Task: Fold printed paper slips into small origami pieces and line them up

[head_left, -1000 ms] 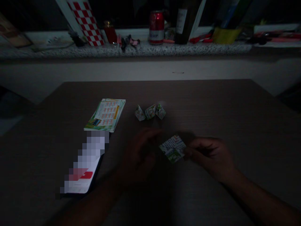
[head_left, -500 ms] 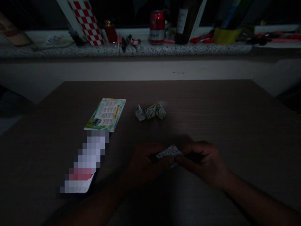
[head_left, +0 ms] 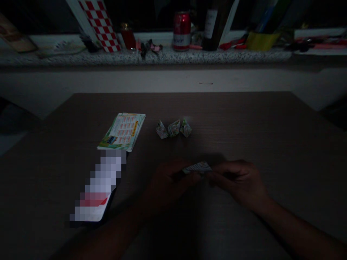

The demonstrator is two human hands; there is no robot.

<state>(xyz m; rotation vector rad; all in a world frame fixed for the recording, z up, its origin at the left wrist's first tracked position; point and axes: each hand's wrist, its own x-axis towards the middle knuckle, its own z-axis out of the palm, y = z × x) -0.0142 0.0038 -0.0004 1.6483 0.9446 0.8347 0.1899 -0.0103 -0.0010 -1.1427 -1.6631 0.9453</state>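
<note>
Between my two hands, low over the table, is a small folded piece of printed paper (head_left: 198, 167). My left hand (head_left: 169, 184) pinches its left side, the thumb lying along the near edge. Thumb and fingers of my right hand (head_left: 238, 180) close on its right corner. The light is dim, so the finger undersides and the paper's lower part are hard to see. Beyond my hands, three small folded paper pieces (head_left: 174, 128) of similar print stand in a row on the table.
A stack of printed calendar sheets (head_left: 121, 131) lies to the left, with a lit phone (head_left: 99, 187), its screen blurred, just nearer. The brown table (head_left: 257, 122) ends at a wall. On the stone sill (head_left: 168, 57) stand a red can (head_left: 181, 30), a bottle (head_left: 210, 29) and a checkered box (head_left: 101, 27).
The paper has tilted and now shows a flatter, narrower face. My right hand has shifted slightly to the right and up. The other things stay where they were.
</note>
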